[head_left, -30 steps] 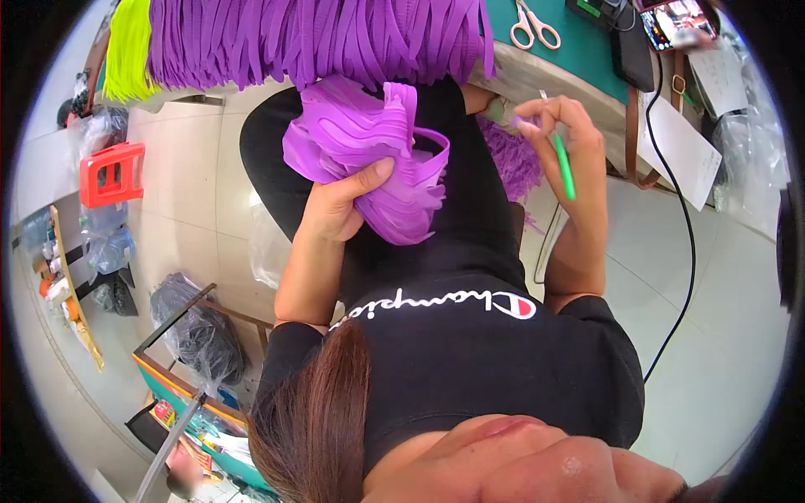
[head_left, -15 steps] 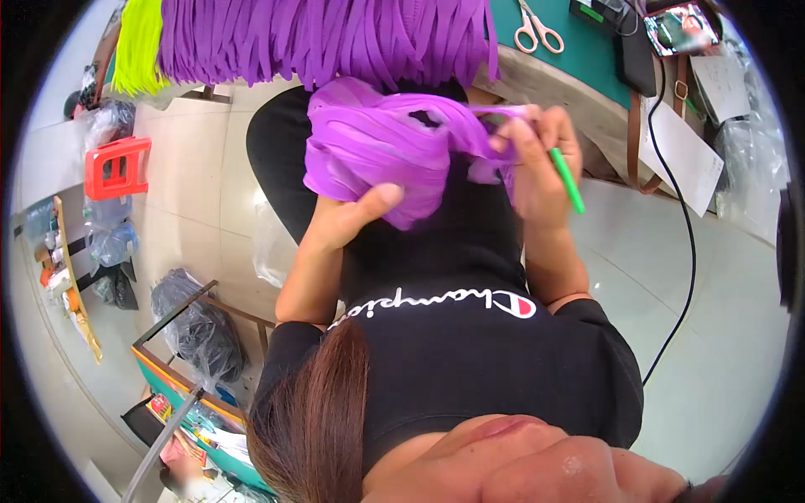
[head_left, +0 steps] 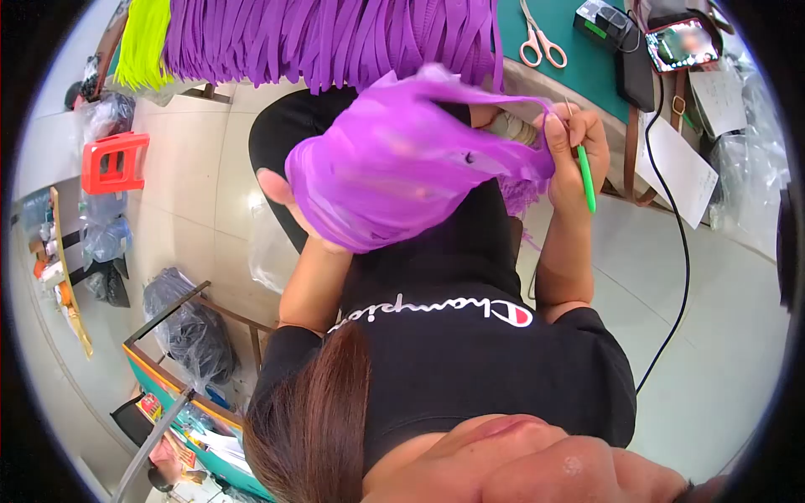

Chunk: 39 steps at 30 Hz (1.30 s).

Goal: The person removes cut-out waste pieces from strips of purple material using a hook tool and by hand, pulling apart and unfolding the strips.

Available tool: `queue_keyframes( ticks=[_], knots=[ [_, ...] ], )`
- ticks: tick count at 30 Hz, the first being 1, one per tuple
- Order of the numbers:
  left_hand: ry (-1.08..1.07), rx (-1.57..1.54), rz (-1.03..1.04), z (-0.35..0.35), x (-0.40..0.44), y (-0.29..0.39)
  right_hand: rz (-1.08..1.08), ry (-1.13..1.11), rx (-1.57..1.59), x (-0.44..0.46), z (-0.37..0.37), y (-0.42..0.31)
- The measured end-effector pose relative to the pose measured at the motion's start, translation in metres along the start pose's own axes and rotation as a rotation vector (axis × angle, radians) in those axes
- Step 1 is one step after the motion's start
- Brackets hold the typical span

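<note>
My left hand [head_left: 289,201] is under a large bundle of purple strips [head_left: 377,159], its thumb spread away at the left and its other fingers mostly hidden. The bundle is blurred, and one end stretches to the right. There my right hand [head_left: 574,147] pinches the purple strip with closed fingers and also holds a green-handled tool [head_left: 586,178], whose thin metal tip points up. Beyond the bundle, a dense row of purple strips [head_left: 327,38] hangs over the table edge, beside yellow-green ones [head_left: 142,42].
White-handled scissors [head_left: 543,46], a black box [head_left: 604,25] and a lit phone [head_left: 682,46] lie at the upper right. A black cable [head_left: 683,251] runs down the right side. At the left are a red stool [head_left: 115,163] and dark plastic bags [head_left: 189,327].
The bundle has swung up and spread out over my left hand, whose thumb has come off it. My right hand moved toward the bundle, took hold of a strip, then drew slightly right.
</note>
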<state>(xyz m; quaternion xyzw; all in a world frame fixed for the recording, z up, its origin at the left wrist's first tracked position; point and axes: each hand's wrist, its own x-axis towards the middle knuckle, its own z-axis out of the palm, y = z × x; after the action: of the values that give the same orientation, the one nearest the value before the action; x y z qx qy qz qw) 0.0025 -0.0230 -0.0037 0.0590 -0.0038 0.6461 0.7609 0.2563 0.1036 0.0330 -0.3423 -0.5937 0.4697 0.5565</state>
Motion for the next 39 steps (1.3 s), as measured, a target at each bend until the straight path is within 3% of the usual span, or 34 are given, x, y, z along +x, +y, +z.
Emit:
queue_keyframes(
  ticks=[5, 9, 11, 13, 17, 20, 23, 25, 26, 30, 34, 37, 38, 39],
  knots=[
    [0.053, 0.562, 0.017, -0.002, -0.009, -0.001, 0.176, -0.084, 0.03, 0.0, -0.003, 0.002],
    [0.169, 0.176, -0.221, 0.004, 0.007, -0.008, 0.081, -0.105, -0.094, 0.002, -0.004, 0.007],
    [0.244, 0.261, -0.244, 0.014, 0.016, -0.016, -0.006, -0.029, -0.198, 0.003, 0.004, 0.0],
    [0.367, 0.28, -0.263, 0.027, 0.024, -0.026, 0.016, -0.032, 0.02, 0.0, 0.012, -0.005],
    [0.503, 0.487, -0.096, 0.033, 0.035, -0.033, 0.022, -0.082, 0.409, -0.018, 0.021, -0.004],
    [0.538, 0.747, 0.149, 0.034, 0.034, -0.039, -0.017, -0.206, 0.222, -0.03, 0.031, -0.022],
    [0.536, 0.761, 0.189, 0.04, 0.034, -0.04, 0.05, -0.303, 0.236, -0.036, 0.043, -0.026],
    [0.48, 0.846, 0.18, 0.045, 0.033, -0.04, -0.009, -0.189, -0.046, -0.04, 0.048, -0.014],
    [0.45, 0.888, 0.175, 0.046, 0.032, -0.041, 0.019, -0.151, 0.018, -0.04, 0.053, -0.009],
    [-0.079, 0.595, 0.199, 0.039, 0.022, -0.037, 0.101, -0.059, 0.237, -0.034, 0.061, 0.002],
    [0.075, 1.249, 0.095, 0.057, 0.013, -0.032, 0.028, -0.06, 0.235, -0.028, 0.048, -0.001],
    [0.318, 1.232, -0.127, 0.07, 0.012, -0.027, -0.075, -0.154, 0.163, -0.018, 0.047, -0.015],
    [0.19, 0.96, -0.002, 0.06, 0.019, -0.025, -0.078, -0.195, 0.141, -0.015, 0.048, -0.02],
    [0.266, 0.797, -0.041, 0.062, 0.026, -0.026, -0.079, -0.236, 0.117, -0.014, 0.049, -0.022]
  ],
)
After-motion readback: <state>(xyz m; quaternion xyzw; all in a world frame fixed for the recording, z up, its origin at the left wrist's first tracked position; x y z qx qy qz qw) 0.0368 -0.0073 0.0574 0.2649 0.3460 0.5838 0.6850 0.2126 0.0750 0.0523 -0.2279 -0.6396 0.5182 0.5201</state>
